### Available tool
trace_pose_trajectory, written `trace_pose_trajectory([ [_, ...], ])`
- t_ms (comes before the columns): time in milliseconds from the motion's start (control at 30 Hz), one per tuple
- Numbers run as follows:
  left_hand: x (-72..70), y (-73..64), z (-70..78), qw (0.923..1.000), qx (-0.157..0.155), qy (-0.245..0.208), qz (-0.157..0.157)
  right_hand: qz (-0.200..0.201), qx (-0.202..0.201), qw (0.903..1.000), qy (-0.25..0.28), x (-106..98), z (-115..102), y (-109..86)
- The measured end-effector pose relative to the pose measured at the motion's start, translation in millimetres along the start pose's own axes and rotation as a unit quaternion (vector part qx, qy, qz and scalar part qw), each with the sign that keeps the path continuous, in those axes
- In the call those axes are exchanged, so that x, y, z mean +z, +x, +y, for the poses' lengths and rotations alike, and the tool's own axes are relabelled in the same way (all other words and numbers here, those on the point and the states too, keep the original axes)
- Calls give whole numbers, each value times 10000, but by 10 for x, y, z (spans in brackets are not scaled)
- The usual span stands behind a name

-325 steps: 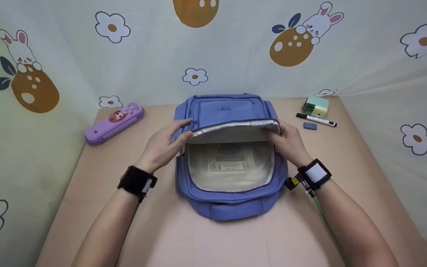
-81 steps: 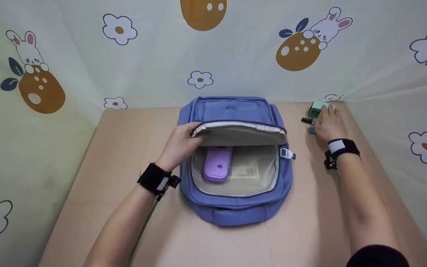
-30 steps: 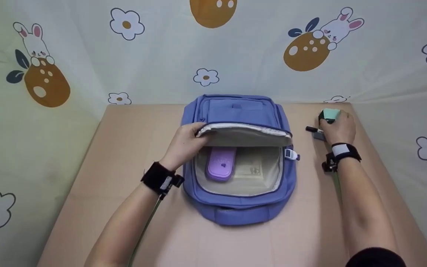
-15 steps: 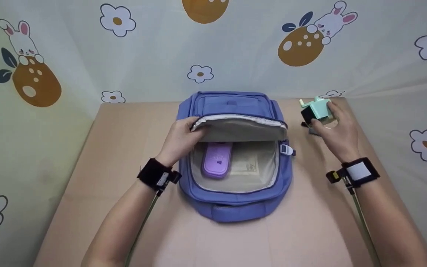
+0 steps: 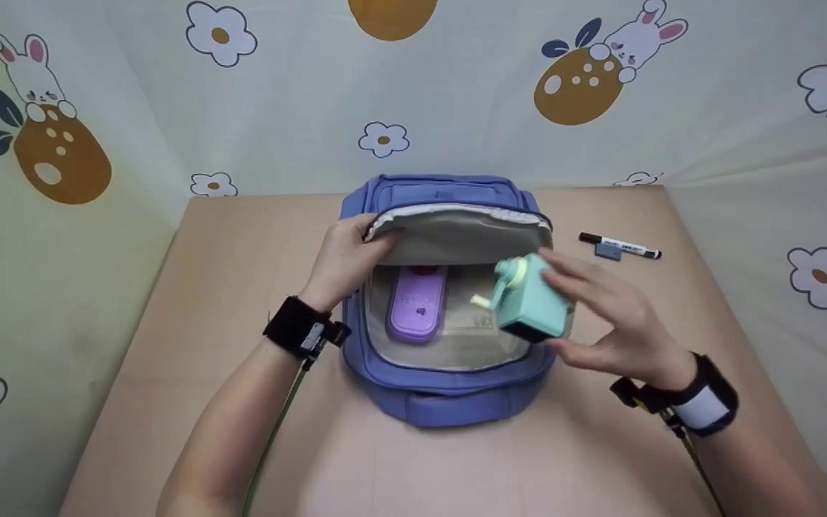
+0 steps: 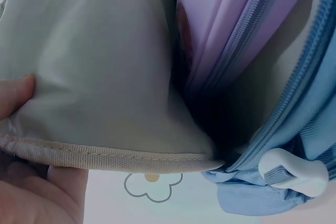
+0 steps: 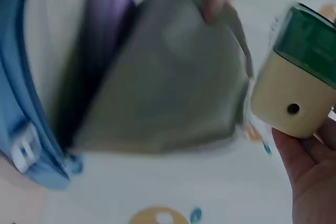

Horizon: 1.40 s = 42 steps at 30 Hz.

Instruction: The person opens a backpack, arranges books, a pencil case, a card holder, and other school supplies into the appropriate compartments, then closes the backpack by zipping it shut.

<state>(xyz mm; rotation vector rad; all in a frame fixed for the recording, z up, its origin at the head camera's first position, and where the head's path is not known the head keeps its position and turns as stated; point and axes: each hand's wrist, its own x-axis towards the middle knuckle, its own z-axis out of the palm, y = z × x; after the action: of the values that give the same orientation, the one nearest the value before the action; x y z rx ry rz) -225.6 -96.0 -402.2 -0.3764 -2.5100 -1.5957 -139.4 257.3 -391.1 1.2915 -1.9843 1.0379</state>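
Observation:
A blue backpack [image 5: 449, 409] lies on the table with its front compartment unzipped. My left hand [image 5: 342, 262] pinches the edge of the raised flap [image 5: 464, 238], thumb on the grey lining in the left wrist view. Inside the compartment, on its left side, lies a purple pencil case [image 5: 417, 305]. My right hand [image 5: 622, 327] grips a mint-green crank pencil sharpener [image 5: 537, 298] above the right part of the opening. In the right wrist view the sharpener's cream face [image 7: 283, 93] shows a round hole below a dark green clear bin.
At the table's back right lie a black-and-white marker [image 5: 622, 245] and a small blue-grey block [image 5: 607, 251], touching or nearly so. A patterned cloth [image 5: 298, 108] hangs behind and along both sides. A white buckle [image 6: 294, 171] hangs at the backpack's side.
The pencil case went from the table's left into the backpack. My right hand has picked up the sharpener at back right and carried it left over the opening. My left hand keeps the flap raised.

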Motion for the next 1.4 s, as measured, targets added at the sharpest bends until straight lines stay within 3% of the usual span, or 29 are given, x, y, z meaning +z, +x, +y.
trace_pose_trajectory([
  [100, 4, 6, 6, 10000, 26, 25, 0, -929, 168, 9948, -369, 235, 174, -190],
  [200, 14, -3, -3, 9999, 69, 66, -40, -1707, 709, 9794, -813, 418, 366, -370],
  [300, 16, -24, -19, 9999, 77, 60, -54, -2197, 1239, 9627, -977, 554, 524, -438],
  [467, 7, -41, -31, 9999, 87, -4, -57, -2596, 1708, 9461, -917, 675, 706, -372],
  [733, 3, -63, -31, 9999, 110, 24, -126, -2743, 1673, 9371, -1366, 745, 786, -339],
  [867, -5, -71, -29, 9998, 140, 31, -132, -2399, 1092, 9464, -1866, 779, 750, -377],
  [1000, -12, -77, -26, 9997, 213, 22, -123, -1669, 325, 9595, -2247, 802, 711, -395],
  [1100, -7, -86, -36, 9994, 275, 40, -188, -861, -120, 9722, -2174, 754, 615, -370],
  [1200, -10, -107, -43, 9989, 359, 39, -297, 307, -420, 9771, -2063, 639, 462, -303],
  [1300, -27, -129, -50, 9982, 493, 85, -323, 1436, -387, 9691, -1970, 500, 359, -202],
  [1400, -7, -162, -74, 9971, 661, 144, -351, 1723, 11, 9661, -1924, 378, 326, -174],
])
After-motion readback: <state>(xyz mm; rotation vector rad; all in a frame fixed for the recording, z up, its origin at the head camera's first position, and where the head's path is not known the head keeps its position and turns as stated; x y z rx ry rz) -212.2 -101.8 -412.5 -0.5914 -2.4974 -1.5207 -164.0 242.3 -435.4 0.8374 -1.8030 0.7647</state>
